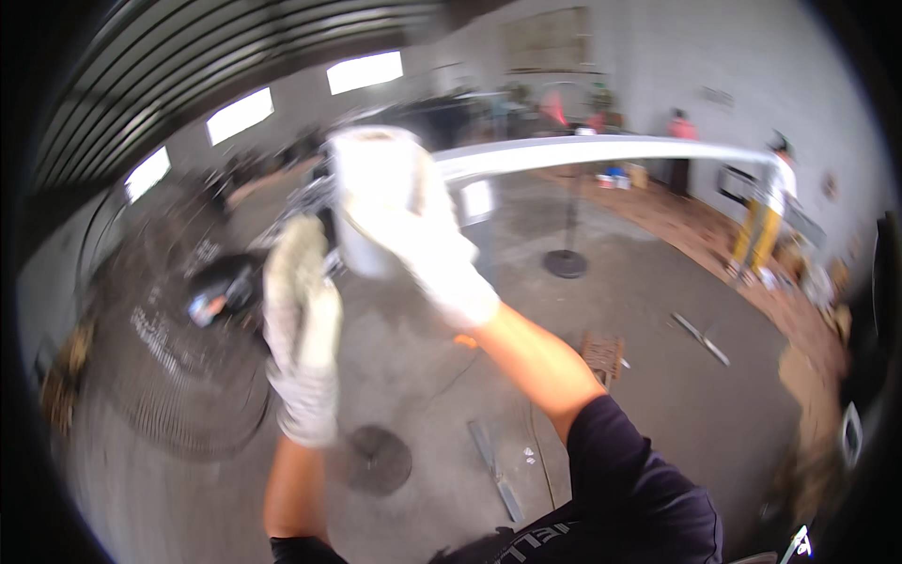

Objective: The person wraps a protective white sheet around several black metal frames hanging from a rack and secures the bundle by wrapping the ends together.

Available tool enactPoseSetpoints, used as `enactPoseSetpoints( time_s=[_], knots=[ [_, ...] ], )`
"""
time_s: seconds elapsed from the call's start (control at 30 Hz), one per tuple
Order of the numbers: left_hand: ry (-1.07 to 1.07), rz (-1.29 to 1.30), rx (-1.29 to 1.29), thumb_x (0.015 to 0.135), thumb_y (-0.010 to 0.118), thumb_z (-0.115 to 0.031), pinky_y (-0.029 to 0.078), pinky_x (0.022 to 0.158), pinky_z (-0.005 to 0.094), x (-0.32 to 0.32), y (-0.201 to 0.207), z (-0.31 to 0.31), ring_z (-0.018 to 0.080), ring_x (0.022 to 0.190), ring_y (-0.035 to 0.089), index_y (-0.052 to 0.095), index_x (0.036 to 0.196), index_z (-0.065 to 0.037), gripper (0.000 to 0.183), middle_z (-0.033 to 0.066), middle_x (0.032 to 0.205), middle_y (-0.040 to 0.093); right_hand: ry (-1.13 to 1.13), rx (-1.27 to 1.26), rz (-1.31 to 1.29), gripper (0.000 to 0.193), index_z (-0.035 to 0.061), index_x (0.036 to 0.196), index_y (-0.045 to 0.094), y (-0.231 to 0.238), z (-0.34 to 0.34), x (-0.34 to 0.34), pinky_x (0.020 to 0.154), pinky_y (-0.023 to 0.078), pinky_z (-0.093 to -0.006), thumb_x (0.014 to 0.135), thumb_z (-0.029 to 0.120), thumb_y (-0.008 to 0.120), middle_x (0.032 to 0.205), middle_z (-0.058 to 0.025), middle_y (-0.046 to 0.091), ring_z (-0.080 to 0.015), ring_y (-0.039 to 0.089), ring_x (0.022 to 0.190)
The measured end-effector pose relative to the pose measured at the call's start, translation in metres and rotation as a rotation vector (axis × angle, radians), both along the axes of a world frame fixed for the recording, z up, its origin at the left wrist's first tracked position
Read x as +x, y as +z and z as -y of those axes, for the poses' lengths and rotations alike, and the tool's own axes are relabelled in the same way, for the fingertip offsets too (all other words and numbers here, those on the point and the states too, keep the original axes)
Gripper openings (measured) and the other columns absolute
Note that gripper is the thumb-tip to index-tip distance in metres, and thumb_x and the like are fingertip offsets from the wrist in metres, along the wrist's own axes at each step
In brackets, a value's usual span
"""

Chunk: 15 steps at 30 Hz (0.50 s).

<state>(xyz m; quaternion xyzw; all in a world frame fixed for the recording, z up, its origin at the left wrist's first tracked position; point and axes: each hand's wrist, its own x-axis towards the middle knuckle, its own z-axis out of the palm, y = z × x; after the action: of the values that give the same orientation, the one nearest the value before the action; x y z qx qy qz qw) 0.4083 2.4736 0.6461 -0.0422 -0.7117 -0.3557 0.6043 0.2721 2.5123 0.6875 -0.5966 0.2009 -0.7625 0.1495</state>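
Note:
Both of my hands wear pale work gloves and are smeared by motion. My right hand [423, 240] lies against a white cylindrical thing [371, 160], its fingers seeming wrapped over its near side; overexposure hides the fingertips. From beside that hand a long white strip or bar [611, 148] stretches right, toward a distant person. Whether it joins the cylinder, I cannot make out. Just left of the cylinder, my left hand [303, 320] is raised with fingers stretched upward. It appears apart from the cylinder and holds nothing visible.
A large round wire grille [178, 399] with a dark hub fills the left side. A stand with a round base [565, 264] rises ahead. On the floor lie a dark disc [378, 461], metal strips [495, 470] and a brown slatted piece [601, 354]. A person [766, 211] stands far right.

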Motion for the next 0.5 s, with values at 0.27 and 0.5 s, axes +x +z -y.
enactPoseSetpoints(
  time_s=[0.27,0.5],
  knots=[
    [0.574,0.757,0.901,0.085,0.054,-0.012,0.043,0.082,0.0260,0.280,-0.243,-0.098,0.0131,0.091,0.056,0.059,0.106,-0.002,0.024,0.0060,0.097,0.063,1.144,1.200,0.488,0.061,0.0033,0.115,0.045,-0.243,0.033,0.221,0.070,0.052,-0.0358,0.071,0.036,0.071,0.094,-0.0135,0.058,-0.0272,0.061,0.078],
    [1.220,0.102,1.346,0.088,0.051,-0.011,0.042,0.087,0.0258,0.516,-0.347,-0.228,0.0124,0.093,0.055,0.061,0.104,-0.004,0.020,0.0052,0.099,0.062,1.849,1.598,0.851,0.061,0.0009,0.113,0.045,-0.341,0.070,0.455,0.064,0.052,-0.0466,0.074,0.045,0.064,0.097,-0.0171,0.056,-0.0328,0.059,0.081]
  ],
)
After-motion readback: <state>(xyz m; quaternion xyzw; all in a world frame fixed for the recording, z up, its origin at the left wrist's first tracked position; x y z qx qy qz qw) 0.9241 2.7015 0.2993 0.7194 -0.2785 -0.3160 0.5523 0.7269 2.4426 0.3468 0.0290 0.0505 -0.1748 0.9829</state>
